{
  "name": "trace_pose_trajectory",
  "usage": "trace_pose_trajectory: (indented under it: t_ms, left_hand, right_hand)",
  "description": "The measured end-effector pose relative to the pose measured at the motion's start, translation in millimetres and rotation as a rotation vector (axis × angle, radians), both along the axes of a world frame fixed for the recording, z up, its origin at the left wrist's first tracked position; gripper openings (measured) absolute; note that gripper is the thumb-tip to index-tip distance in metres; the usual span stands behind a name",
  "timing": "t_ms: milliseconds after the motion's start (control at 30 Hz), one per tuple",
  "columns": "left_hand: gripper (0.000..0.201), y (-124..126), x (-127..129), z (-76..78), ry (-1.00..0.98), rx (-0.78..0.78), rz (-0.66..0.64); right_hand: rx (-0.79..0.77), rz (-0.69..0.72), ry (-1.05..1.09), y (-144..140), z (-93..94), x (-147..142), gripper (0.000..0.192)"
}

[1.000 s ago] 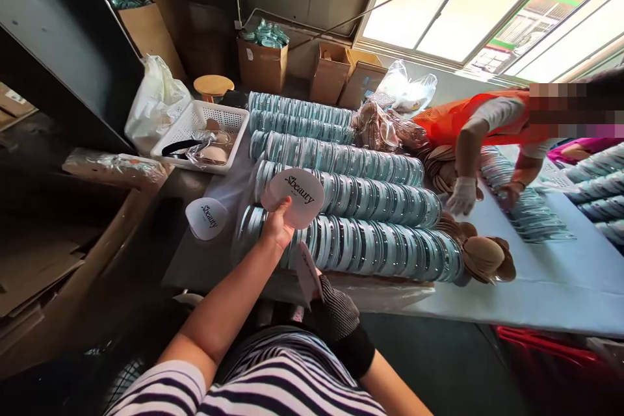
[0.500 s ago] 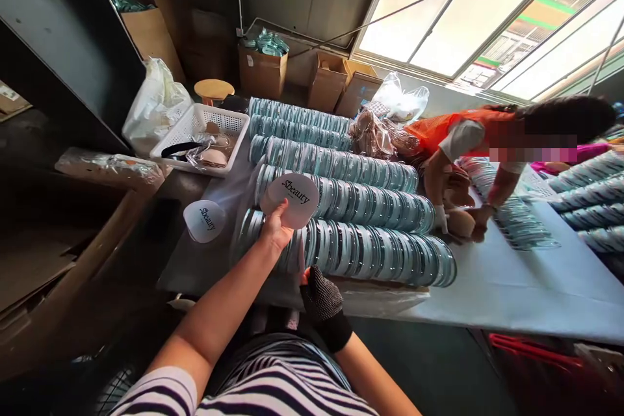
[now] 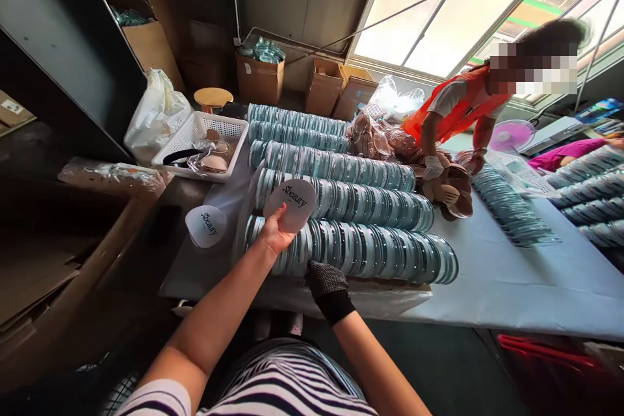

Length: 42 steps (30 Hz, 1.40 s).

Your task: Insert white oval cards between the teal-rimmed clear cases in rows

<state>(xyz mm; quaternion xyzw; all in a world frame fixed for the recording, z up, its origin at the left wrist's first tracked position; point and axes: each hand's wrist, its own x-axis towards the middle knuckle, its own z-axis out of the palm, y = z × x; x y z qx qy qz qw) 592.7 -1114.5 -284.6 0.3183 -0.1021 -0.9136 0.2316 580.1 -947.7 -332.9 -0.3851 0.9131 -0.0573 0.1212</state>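
Your gloved right hand [image 3: 327, 281] rests on the nearest row of teal discs [image 3: 361, 252], its fingertips hidden among them, so you cannot tell what it grips. Your bare left hand [image 3: 273, 233] pinches a white oval card [image 3: 296, 204] just above that row. Another card [image 3: 207, 226] lies left on the pale bench [image 3: 511, 279], under bright windows [image 3: 439, 19].
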Motion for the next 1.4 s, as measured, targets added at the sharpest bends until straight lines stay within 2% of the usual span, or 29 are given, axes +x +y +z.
trace_pose_trajectory:
  t_ms: [133, 267, 333, 367, 433, 500, 533, 600, 633, 700, 733, 833, 900, 967, 1100, 1167, 1233, 1300, 1400]
  left_hand:
    - [0.031, 5.5, 0.9, -2.3, 0.011, -0.009, -0.026]
    - [0.035, 8.7, 0.7, -6.6, 0.024, -0.044, -0.018]
    - [0.035, 9.5, 2.3, -7.6, 0.025, -0.047, -0.028]
    - [0.034, 10.4, 3.5, -7.9, 0.024, -0.05, -0.033]
    - [0.032, 13.6, 5.8, -8.4, 0.026, -0.082, -0.036]
    - [0.029, 17.7, 7.2, -8.8, 0.042, -0.141, -0.024]
    - [0.028, 19.6, 7.3, -8.9, 0.042, -0.164, -0.011]
    - [0.028, 22.1, 6.5, -9.0, 0.034, -0.185, 0.014]
    - [0.027, 23.0, 5.8, -9.1, 0.03, -0.187, 0.024]
    - [0.028, 24.9, 4.5, -9.5, 0.029, -0.197, 0.045]
    - [0.03, 26.5, 4.3, -10.0, 0.031, -0.206, 0.055]
    - [0.036, 34.4, 5.8, -12.1, 0.04, -0.239, 0.061]
    - [0.039, 40.5, 8.4, -13.6, 0.06, -0.28, 0.043]
    - [0.04, 44.8, 11.3, -14.4, 0.061, -0.34, 0.024]
    - [0.041, 47.1, 15.7, -14.9, -0.04, -0.491, 0.037]
    - [0.041, 47.0, 17.6, -14.5, -0.067, -0.544, 0.032]
    - [0.04, 44.5, 20.7, -12.2, -0.073, -0.54, -0.011]
    - [0.037, 35.8, 26.0, -6.9, -0.075, -0.483, -0.016]
    - [0.034, 6.1, 38.6, 4.4, -0.035, -0.409, 0.174]
  right_hand:
    - [-0.151, -0.032, -0.115, 0.5, 9.9, -2.2, 0.032]
    - [-0.057, -0.053, 0.0, -12.9, 17.3, -1.0, 0.032]
    - [-0.066, -0.07, -0.05, -17.0, 15.9, -1.8, 0.027]
    - [-0.116, -0.092, -0.163, -17.0, 13.7, -2.4, 0.024]
    - [-0.283, -0.167, -0.549, -13.2, 7.1, -3.7, 0.018]
    - [-0.496, -0.247, -0.979, -6.4, -0.3, -4.0, 0.022]
    - [-0.596, -0.274, -1.129, -3.1, -3.4, -4.1, 0.027]
    - [-0.722, -0.281, -1.27, 2.3, -6.3, -5.7, 0.036]
    - [-0.726, -0.266, -1.28, 4.0, -5.4, -8.1, 0.04]
    - [-0.68, -0.252, -1.174, 5.9, 1.4, -18.0, 0.046]
    - [-0.694, -0.271, -1.052, 6.6, 7.1, -25.5, 0.048]
    - [-0.918, -0.337, -0.529, 9.4, 28.4, -52.0, 0.057]
    - [-1.004, -0.289, -0.263, 12.2, 41.4, -62.9, 0.063]
    - [-0.946, -0.175, -0.095, 14.4, 51.3, -60.8, 0.065]
    - [-0.861, -0.016, 0.231, 10.2, 63.8, -31.6, 0.055]
    - [-0.817, 0.003, 0.201, 3.8, 67.9, -22.2, 0.047]
    - [-0.784, -0.014, 0.018, -1.0, 69.7, -21.9, 0.041]
    - [-0.827, -0.102, -0.115, 2.2, 68.6, -24.7, 0.043]
    - [-0.868, -0.268, -0.054, 27.9, 62.3, -15.1, 0.053]
